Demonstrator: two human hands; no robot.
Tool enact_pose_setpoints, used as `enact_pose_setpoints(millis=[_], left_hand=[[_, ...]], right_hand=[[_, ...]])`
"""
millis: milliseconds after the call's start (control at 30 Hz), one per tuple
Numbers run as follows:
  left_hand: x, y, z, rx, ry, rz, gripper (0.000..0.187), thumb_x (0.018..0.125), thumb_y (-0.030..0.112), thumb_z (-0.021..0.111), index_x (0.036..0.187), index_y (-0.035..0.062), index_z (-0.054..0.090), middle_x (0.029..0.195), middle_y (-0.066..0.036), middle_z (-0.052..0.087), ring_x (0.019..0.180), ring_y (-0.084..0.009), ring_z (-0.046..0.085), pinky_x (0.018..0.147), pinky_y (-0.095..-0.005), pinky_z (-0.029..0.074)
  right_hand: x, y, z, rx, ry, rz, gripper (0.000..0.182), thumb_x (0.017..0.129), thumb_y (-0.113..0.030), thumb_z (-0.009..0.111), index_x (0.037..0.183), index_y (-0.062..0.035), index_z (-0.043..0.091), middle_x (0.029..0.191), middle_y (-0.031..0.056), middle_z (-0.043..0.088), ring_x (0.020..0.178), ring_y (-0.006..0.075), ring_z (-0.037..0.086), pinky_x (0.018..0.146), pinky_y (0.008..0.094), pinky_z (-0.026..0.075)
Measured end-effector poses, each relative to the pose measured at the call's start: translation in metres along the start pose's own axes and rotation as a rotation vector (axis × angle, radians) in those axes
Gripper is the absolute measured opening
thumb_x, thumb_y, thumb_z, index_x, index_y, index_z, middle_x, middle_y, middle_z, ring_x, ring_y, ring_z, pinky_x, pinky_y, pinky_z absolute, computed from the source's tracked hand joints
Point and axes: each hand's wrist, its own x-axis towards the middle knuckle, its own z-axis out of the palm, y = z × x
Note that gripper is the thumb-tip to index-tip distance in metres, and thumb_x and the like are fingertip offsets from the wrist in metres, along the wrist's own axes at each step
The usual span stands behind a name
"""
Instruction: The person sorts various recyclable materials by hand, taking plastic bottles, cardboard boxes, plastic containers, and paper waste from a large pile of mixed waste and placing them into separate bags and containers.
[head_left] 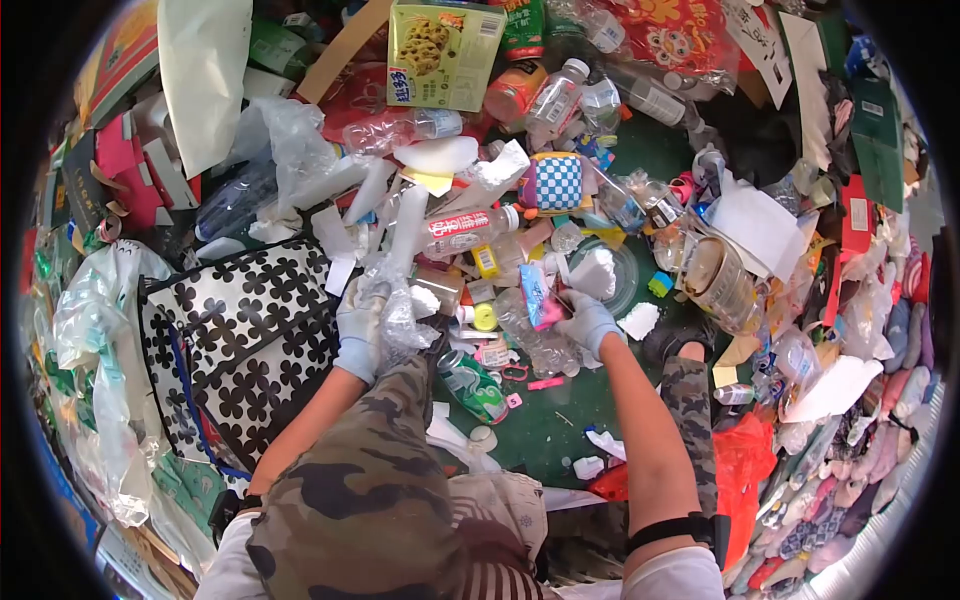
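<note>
My left hand [362, 325], in a light glove, is closed round crumpled clear plastic [400, 310] just right of the black-and-white clover-pattern bag [250, 340]. My right hand [585, 322], also gloved, pinches a small blue and pink packet [537, 297] above a clear plastic bottle [545, 345]. Between the hands lie a yellow-green round cap [485, 317] and small scraps. A green can [474, 388] rests on the green surface below them. Beyond the hands is a bottle with a red label [465, 231]. White foam pieces [595, 274] sit beside my right hand.
A yellow-green biscuit box [445, 55] and several bottles lie at the top. On the left are a pink box [130, 170] and clear bags [105, 300]. A red plastic bag [745, 480] and a brown-stained container [720, 275] are on the right.
</note>
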Motion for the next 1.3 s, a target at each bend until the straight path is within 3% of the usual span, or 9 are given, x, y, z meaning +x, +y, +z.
enact_pose_setpoints(millis=[133,200,333,600,767,867,1033,1200,1300], left_hand=[[-0.002,0.004,0.010,-0.079,0.018,0.030,0.055,0.078,-0.004,0.060,0.126,-0.0057,0.033,0.103,-0.008,0.057,0.092,-0.0121,0.056,0.082,-0.0221,0.044],[0.001,-0.001,0.010,-0.079,-0.011,0.044,0.055,0.078,-0.004,0.060,0.126,-0.0056,0.034,0.103,-0.008,0.057,0.092,-0.0123,0.056,0.082,-0.0222,0.044],[0.008,-0.018,0.009,-0.015,-0.077,0.045,0.054,0.077,-0.005,0.061,0.125,-0.0048,0.036,0.104,-0.009,0.056,0.094,-0.0129,0.056,0.082,-0.0224,0.044],[0.015,0.002,0.021,-0.018,-0.142,0.168,0.052,0.080,-0.004,0.056,0.128,0.0011,0.037,0.114,-0.010,0.052,0.098,-0.0154,0.054,0.086,-0.0260,0.046],[0.060,0.013,-0.007,0.064,-0.148,0.234,0.049,0.083,0.005,0.053,0.129,0.0020,0.038,0.117,-0.010,0.051,0.101,-0.0169,0.053,0.087,-0.0278,0.045],[0.085,0.040,-0.008,0.110,-0.120,0.291,0.047,0.084,0.011,0.051,0.129,0.0024,0.038,0.118,-0.010,0.050,0.102,-0.0177,0.052,0.088,-0.0289,0.044],[0.102,0.126,0.015,0.109,-0.103,0.471,0.047,0.087,0.021,0.047,0.130,0.0033,0.039,0.121,-0.010,0.049,0.104,-0.0192,0.050,0.088,-0.0308,0.043],[0.034,0.217,0.082,0.016,-0.284,0.659,0.048,0.090,0.030,0.044,0.130,0.0041,0.039,0.123,-0.010,0.047,0.106,-0.0206,0.049,0.089,-0.0326,0.042],[-0.038,0.251,0.129,-0.069,-0.519,0.721,0.048,0.091,0.033,0.043,0.129,0.0048,0.040,0.123,-0.010,0.047,0.107,-0.0214,0.049,0.089,-0.0338,0.042]], right_hand=[[-0.022,0.026,0.002,0.454,0.043,0.149,0.040,0.072,-0.011,0.065,0.109,-0.0004,0.054,0.091,0.0068,0.062,0.072,0.0130,0.059,0.063,0.0269,0.049],[-0.036,0.023,0.001,1.313,0.099,0.365,0.036,0.075,-0.012,0.064,0.108,-0.0002,0.054,0.086,0.0049,0.061,0.066,0.0108,0.057,0.056,0.0238,0.048],[-0.064,-0.004,-0.010,1.569,0.094,0.192,0.038,0.077,-0.012,0.062,0.111,-0.0012,0.051,0.085,0.0038,0.060,0.069,0.0097,0.057,0.050,0.0208,0.046],[-0.200,-0.062,-0.095,1.220,0.325,0.104,0.034,0.075,-0.016,0.064,0.105,-0.0038,0.052,0.080,0.0020,0.058,0.058,0.0085,0.056,0.047,0.0193,0.046],[-0.325,-0.039,-0.151,0.681,0.440,0.065,0.033,0.072,-0.012,0.066,0.101,0.0006,0.055,0.084,0.0029,0.057,0.076,0.0101,0.053,0.065,0.0242,0.043],[-0.457,-0.075,-0.211,0.314,0.542,0.256,0.055,0.069,-0.022,0.071,0.118,-0.0042,0.052,0.081,0.0044,0.061,0.068,0.0121,0.056,0.055,0.0280,0.046],[-0.701,-0.169,-0.229,-0.038,0.813,0.531,0.044,0.073,-0.020,0.064,0.109,0.0012,0.053,0.073,0.0021,0.056,0.061,0.0049,0.052,0.041,0.0203,0.039],[-0.852,-0.196,-0.158,0.149,1.138,1.089,0.048,0.072,-0.019,0.069,0.112,-0.0002,0.052,0.072,0.0008,0.058,0.053,0.0043,0.051,0.038,0.0189,0.033],[-0.896,-0.184,-0.120,0.347,0.875,1.257,0.036,0.070,-0.017,0.071,0.100,-0.0039,0.058,0.076,0.0021,0.059,0.058,0.0073,0.056,0.042,0.0211,0.037]])
